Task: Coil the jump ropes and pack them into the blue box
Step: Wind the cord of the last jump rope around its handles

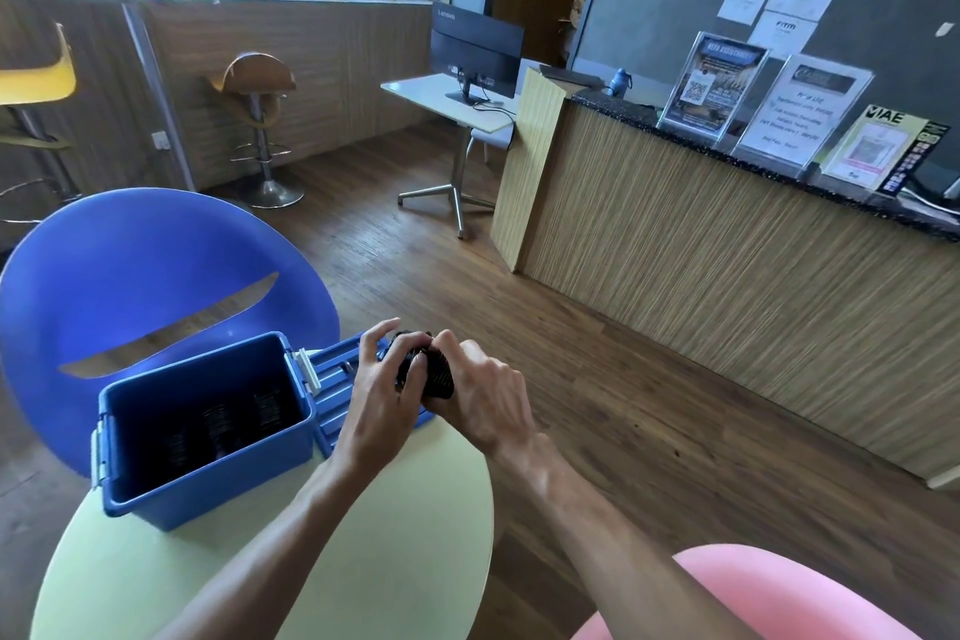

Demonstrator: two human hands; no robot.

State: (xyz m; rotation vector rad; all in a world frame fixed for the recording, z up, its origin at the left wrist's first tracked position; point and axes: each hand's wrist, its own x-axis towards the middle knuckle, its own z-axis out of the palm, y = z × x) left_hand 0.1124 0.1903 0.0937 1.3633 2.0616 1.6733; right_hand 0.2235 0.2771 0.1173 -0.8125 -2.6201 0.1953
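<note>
Fingers (387, 335) of the left hand (376, 398) are partly spread, their tips curled against the near side of a black coiled jump rope (423, 372). The right hand (480, 395) closes round the same bundle from the opposite side, its fingers wrapped over the top and hiding the far face of the coil. The bundle is thus held between both hands, above the blue lid (337, 374), which lies flat on the worktop (363, 535) just beside the blue box (208, 478). Whether the bundle touches the lid cannot be told.

The blue box stands open on the pale green round worktop, left of the hands, with grey latches on its end walls. Several more black coils (223, 424) lie inside, on its floor. Both forearms extend from the lower edge of the view across the worktop.

Behind the box is a blue chair (130, 276); a pink seat (753, 592) shows at lower right. Further out stand a wood-fronted reception counter (727, 286) carrying signs, a desk with a monitor (475, 49), and a bar stool (260, 120).
</note>
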